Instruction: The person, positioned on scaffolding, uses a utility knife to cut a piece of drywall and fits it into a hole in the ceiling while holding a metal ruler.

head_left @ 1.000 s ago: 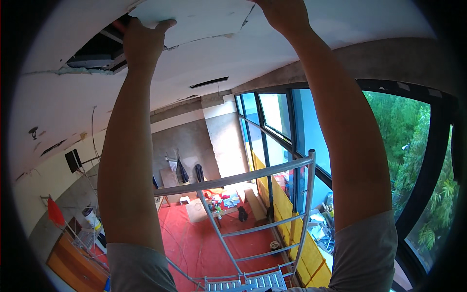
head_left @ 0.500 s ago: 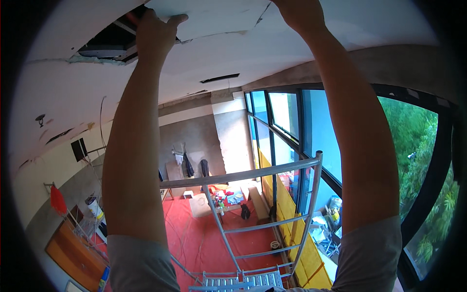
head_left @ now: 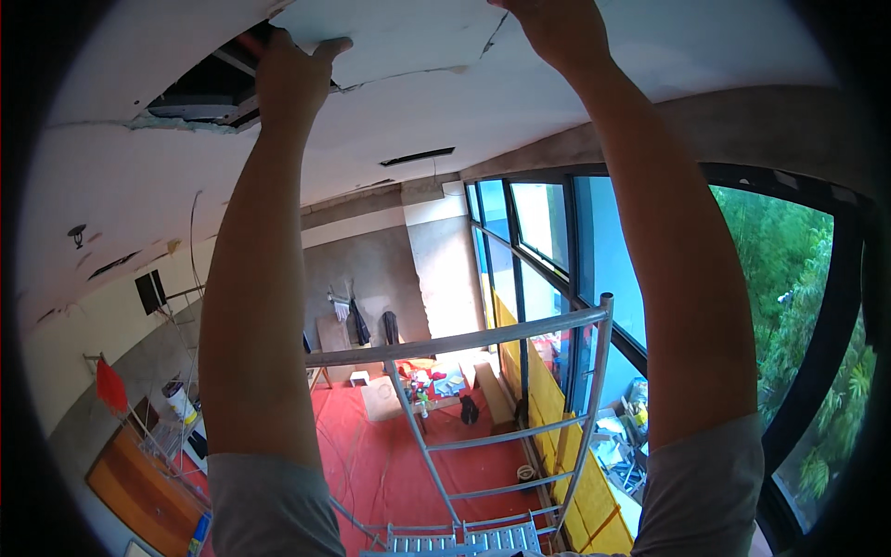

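Observation:
Overhead, a cracked white ceiling panel (head_left: 390, 32) borders a dark rectangular opening (head_left: 200, 88) with framing inside. My left hand (head_left: 292, 74) grips the panel's edge beside that hole, its thumb pointing right across the white surface and its fingertips partly hidden in the gap. Farther right, my right hand (head_left: 561, 32) reaches up against the panel at the top of the picture; most of its fingers are cut off by the frame. Both forearms, in short grey sleeves, are raised.
Below me are a scaffold guardrail (head_left: 464, 334) and metal platform (head_left: 464, 538). Red floor sheeting (head_left: 371, 464) carries scattered items (head_left: 432, 381). Tall dark-framed windows (head_left: 780, 297) and yellow boards (head_left: 585, 501) line the right. Another scaffold (head_left: 181, 353) stands left, near an orange-brown panel (head_left: 130, 483).
The whole view has shifted a little, so scene and arms sit slightly farther right than a second ago. My hands keep much the same position on the ceiling panel.

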Motion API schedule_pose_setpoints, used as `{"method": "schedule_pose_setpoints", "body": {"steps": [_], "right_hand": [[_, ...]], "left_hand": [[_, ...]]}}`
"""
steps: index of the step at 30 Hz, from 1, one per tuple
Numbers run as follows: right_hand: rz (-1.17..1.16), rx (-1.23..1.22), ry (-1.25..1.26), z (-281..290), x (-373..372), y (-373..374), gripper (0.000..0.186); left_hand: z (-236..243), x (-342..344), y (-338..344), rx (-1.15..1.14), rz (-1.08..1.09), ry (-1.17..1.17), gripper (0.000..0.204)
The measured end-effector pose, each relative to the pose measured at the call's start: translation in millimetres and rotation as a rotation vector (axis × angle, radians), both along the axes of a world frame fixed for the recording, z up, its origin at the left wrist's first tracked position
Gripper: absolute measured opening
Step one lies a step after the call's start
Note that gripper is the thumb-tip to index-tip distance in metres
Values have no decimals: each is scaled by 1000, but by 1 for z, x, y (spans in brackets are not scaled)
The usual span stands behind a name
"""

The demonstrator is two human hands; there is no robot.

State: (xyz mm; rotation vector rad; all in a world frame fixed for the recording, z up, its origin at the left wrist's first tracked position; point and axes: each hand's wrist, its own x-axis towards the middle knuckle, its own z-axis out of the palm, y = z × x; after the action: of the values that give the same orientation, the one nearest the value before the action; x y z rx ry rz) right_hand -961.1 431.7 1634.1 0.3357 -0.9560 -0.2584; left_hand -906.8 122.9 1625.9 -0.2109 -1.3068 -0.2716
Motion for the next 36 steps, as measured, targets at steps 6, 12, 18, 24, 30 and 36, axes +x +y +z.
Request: {"method": "schedule_pose_setpoints", "body": {"steps": [6, 12, 18, 24, 30, 36], "right_hand": [[672, -103, -473, -11, 32, -10, 52], [884, -29, -507, -12, 18, -1, 53], [1009, -13, -516, -7, 2, 0, 57], [1046, -106, -635, -8, 10, -8, 53], [1140, -87, -513, -14, 1, -21, 55], [1055, -168, -492, -14, 3, -24, 64]], "left_hand": [[-2, 3, 0, -35, -10, 46, 65], [3, -1, -6, -60, -25, 38, 78], [0, 0, 2, -22, -28, 40, 74], [-1, 4, -3, -35, -46, 20, 73], [-5, 1, -5, -8, -3, 29, 62], [-20, 9, -7, -98, -58, -20, 73]]}}
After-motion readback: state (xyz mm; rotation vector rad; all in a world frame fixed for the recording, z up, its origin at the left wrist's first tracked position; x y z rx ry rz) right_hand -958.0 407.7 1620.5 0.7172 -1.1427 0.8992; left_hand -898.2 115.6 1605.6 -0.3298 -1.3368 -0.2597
